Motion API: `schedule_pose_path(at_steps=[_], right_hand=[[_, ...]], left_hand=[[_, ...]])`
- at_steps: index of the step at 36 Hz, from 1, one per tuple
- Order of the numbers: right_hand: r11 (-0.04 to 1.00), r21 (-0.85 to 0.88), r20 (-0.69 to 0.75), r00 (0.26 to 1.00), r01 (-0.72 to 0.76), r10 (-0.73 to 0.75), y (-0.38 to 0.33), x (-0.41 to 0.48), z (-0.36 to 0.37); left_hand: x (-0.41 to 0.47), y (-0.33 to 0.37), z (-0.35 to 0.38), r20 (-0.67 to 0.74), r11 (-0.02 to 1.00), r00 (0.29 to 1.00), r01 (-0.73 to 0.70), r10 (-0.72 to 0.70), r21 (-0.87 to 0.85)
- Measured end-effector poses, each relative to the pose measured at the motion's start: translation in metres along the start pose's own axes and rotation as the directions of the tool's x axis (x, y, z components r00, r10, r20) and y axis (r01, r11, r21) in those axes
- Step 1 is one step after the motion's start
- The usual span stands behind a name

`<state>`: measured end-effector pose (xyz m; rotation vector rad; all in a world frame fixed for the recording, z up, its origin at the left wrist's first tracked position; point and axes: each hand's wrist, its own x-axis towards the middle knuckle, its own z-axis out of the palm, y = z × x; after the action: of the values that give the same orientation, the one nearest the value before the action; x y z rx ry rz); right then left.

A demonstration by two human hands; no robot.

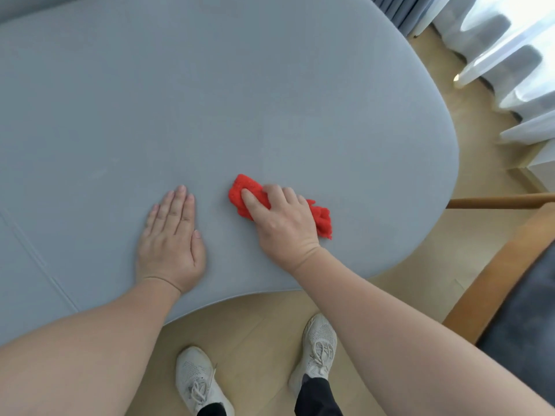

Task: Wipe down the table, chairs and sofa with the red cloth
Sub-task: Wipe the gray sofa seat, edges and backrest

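peeking from the right hand (pixel 280 217), the red cloth (pixel 323 219) looks crumpled, bunched.

We find no text, label, brand, number or sign that we can read anywhere in this view.
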<state>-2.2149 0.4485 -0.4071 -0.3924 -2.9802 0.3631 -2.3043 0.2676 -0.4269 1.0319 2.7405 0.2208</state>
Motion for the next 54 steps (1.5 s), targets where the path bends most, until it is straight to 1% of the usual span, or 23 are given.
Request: schedule_pose_path(at_steps=[2,3,5,8,11,13,17,19,22,24,27,28,30,32,35,42,44,46,51,54], right_hand=[[0.999,-0.008,0.015,0.999,0.042,-0.042,0.014,0.0,-0.005],[0.999,-0.01,0.022,0.999,0.035,-0.035,0.023,0.001,-0.008],[0.999,-0.014,0.012,0.999,-0.033,0.033,0.044,-0.002,-0.016],[0.978,-0.019,-0.055,0.977,-0.207,0.206,0.09,-0.009,-0.031],[0.911,-0.048,-0.102,0.909,-0.41,0.404,0.132,-0.012,-0.044],[0.855,-0.049,-0.122,0.853,-0.516,0.508,0.144,-0.009,-0.043],[0.78,-0.003,-0.15,0.771,-0.626,0.618,0.138,0.0,-0.031],[0.76,0.017,-0.164,0.748,-0.65,0.643,0.13,0.002,-0.027],[0.775,0.04,-0.152,0.763,-0.631,0.629,0.114,0.009,-0.023],[0.821,0.046,-0.118,0.813,-0.569,0.57,0.097,0.017,-0.022],[0.922,0.074,-0.061,0.921,-0.379,0.384,0.059,0.032,-0.016],[0.946,0.086,-0.036,0.948,-0.313,0.317,0.044,0.037,-0.013],[0.973,0.096,0.028,0.977,-0.212,0.21,0.018,0.05,-0.004],[0.985,0.093,0.068,0.988,-0.145,0.139,-0.001,0.064,0.004],[0.996,0.052,0.073,0.995,-0.066,0.062,-0.011,0.08,0.012],[0.996,-0.041,0.103,0.992,0.074,-0.069,0.011,0.094,0.012],[0.996,-0.049,0.109,0.992,0.074,-0.069,0.024,0.102,0.008],[0.998,-0.065,0.105,0.994,0.026,-0.02,0.043,0.11,0.004],[0.981,-0.089,0.059,0.983,-0.17,0.176,0.099,0.115,-0.009],[0.948,-0.09,0.007,0.952,-0.304,0.306,0.141,0.105,-0.02]], left_hand=[[0.0,0.001,-0.002,0.004,1.0,1.0,0.0,0.0,-0.004],[0.001,0.001,-0.003,0.008,1.0,1.0,0.0,0.0,-0.006],[0.001,0.001,-0.003,0.013,1.0,1.0,-0.002,0.002,-0.01],[0.001,0.0,-0.004,0.013,1.0,1.0,-0.005,0.005,-0.003],[0.001,0.001,-0.004,0.01,1.0,1.0,-0.01,0.01,-0.015],[0.002,0.001,-0.003,0.004,1.0,1.0,-0.014,0.014,-0.017],[0.001,0.0,-0.002,0.002,1.0,1.0,-0.018,0.018,-0.012],[0.001,0.0,0.0,0.008,1.0,1.0,-0.018,0.019,-0.011],[0.002,0.0,0.001,0.011,1.0,1.0,-0.013,0.013,-0.015],[0.002,-0.001,0.001,0.007,1.0,1.0,-0.011,0.011,-0.011],[0.001,0.0,0.001,0.001,1.0,1.0,-0.012,0.012,-0.01],[0.001,0.001,0.001,0.001,1.0,1.0,-0.012,0.012,-0.01],[0.002,0.001,0.001,-0.003,1.0,1.0,-0.013,0.013,-0.01],[0.003,0.0,0.002,-0.007,1.0,1.0,-0.015,0.015,-0.012],[0.003,-0.001,0.003,-0.01,1.0,1.0,-0.011,0.011,-0.009],[0.002,-0.002,0.002,-0.005,1.0,1.0,-0.021,0.021,0.008],[0.002,-0.002,0.002,-0.002,1.0,1.0,-0.02,0.02,0.01],[0.003,-0.002,0.003,0.004,1.0,1.0,-0.016,0.016,0.011],[0.002,-0.001,0.003,0.005,1.0,1.0,-0.016,0.016,0.013],[0.003,0.0,0.003,0.001,1.0,1.0,-0.018,0.018,0.009]])
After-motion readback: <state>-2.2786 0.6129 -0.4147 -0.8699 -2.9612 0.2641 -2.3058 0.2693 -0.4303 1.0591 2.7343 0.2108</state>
